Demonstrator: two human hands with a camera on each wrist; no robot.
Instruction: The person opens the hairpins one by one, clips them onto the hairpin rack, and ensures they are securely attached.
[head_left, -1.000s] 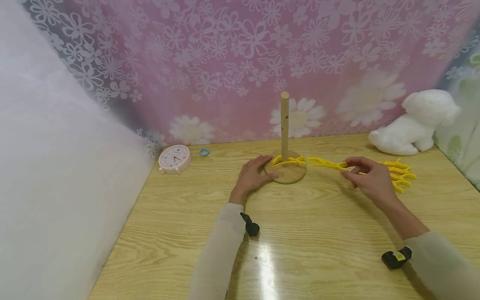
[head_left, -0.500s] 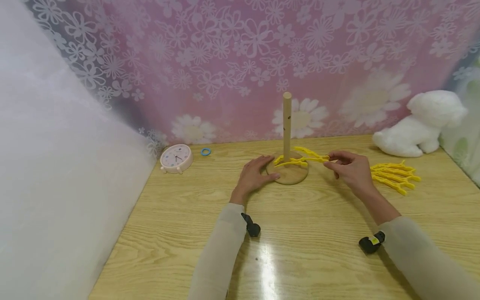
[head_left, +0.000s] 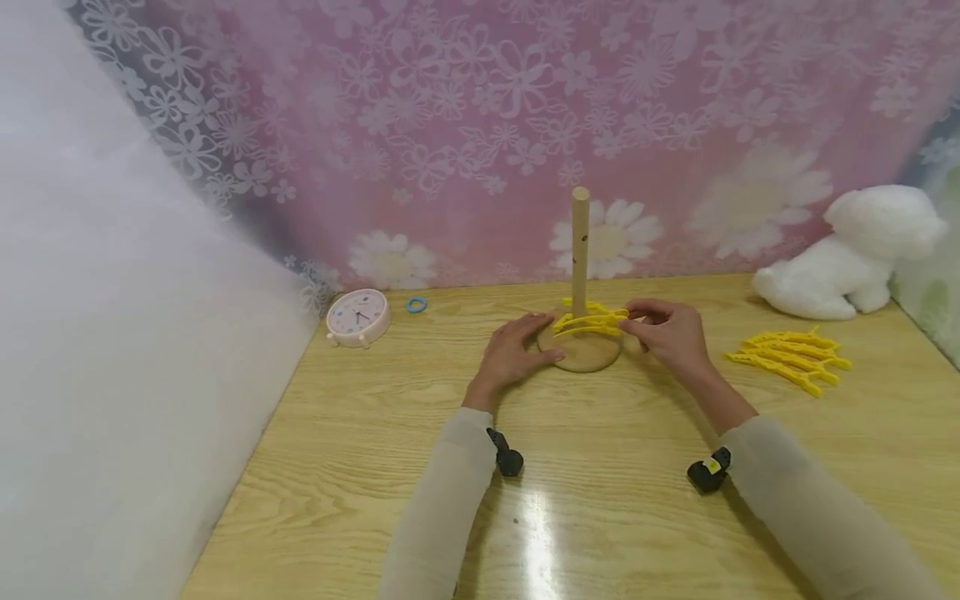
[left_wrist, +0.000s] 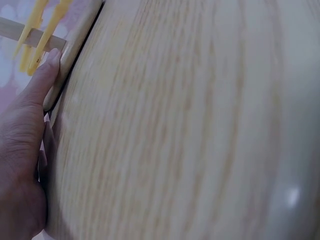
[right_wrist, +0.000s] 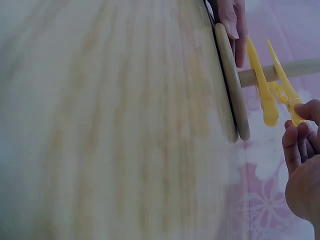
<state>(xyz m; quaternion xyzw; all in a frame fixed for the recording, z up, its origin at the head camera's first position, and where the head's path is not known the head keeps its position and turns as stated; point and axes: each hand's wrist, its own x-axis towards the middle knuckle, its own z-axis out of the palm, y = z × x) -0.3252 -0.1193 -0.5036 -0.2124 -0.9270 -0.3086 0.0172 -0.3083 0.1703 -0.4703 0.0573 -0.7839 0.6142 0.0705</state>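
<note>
Directions are read from the head view, with the wooden post [head_left: 580,242] as the centre of the dial. The alarm clock [head_left: 358,318] stands far out at nine o'clock, with the blue ring [head_left: 416,305] nearer in along almost the same line; both look too far off to be knocked. The left hand [head_left: 513,358] rests at eight o'clock on the rim of the round base [head_left: 588,358], fingers and thumb spread, its grip released and only bracing. If that pressure lifts, a sideways push on the post could slide the base across the worktop [head_left: 337,467] or tip it.

At the post, the lower yellow piece [right_wrist: 267,107] sits close above the base. Over it, the right hand [head_left: 667,333], between three and four o'clock, pinches the tail of the upper yellow piece [right_wrist: 286,86], whose prongs reach past the post. Held by one end only, that piece could twist in the fingertips, snag a prong on the lower one and drag it round, or drop crooked on release.

Further out, also between three and four, the loose yellow pieces [head_left: 791,358] overlap in a fan; their forked ends may hook together when one is picked up. The white plush toy [head_left: 847,250], between two and three, seems clear of trouble.
</note>
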